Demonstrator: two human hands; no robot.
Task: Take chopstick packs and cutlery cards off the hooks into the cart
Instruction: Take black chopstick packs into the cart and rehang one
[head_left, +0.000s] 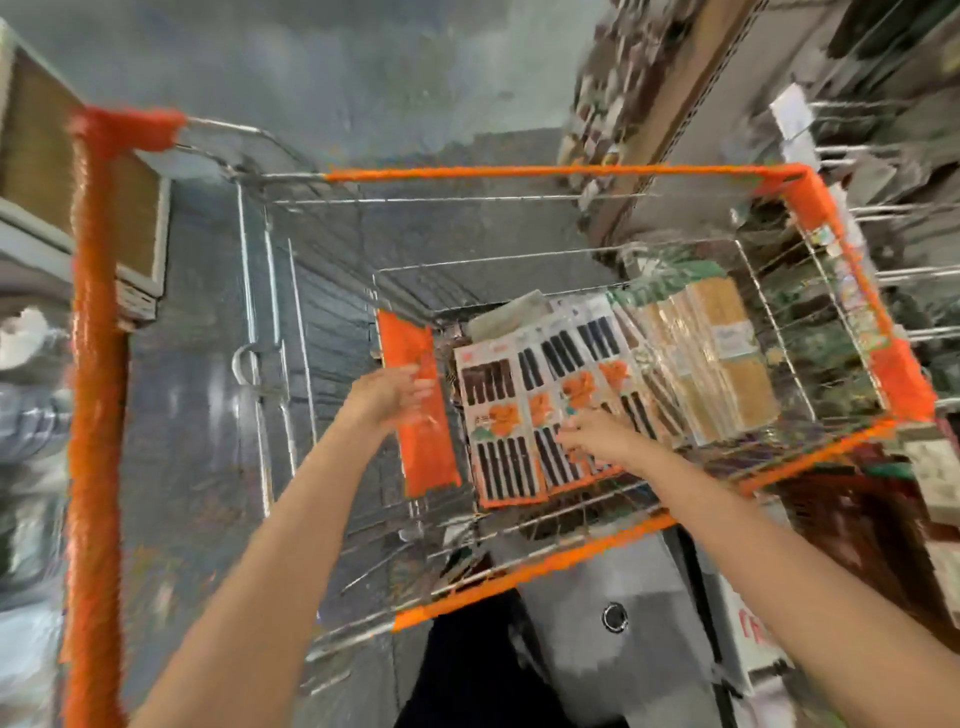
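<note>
A wire cart with orange rim fills the middle of the head view. Inside lie several white cutlery cards with dark handles and orange flowers, side by side. Beside them on the right stand clear packs of wooden chopsticks. My left hand hovers over the orange child-seat flap, fingers loosely spread, holding nothing that I can see. My right hand rests on the cards, fingers reaching down onto them; blur hides whether they pinch one.
Metal display hooks with hanging goods jut out on the right, close to the cart's side. The orange cart handle runs down the left. Grey floor lies beyond. A shelf unit stands at the left.
</note>
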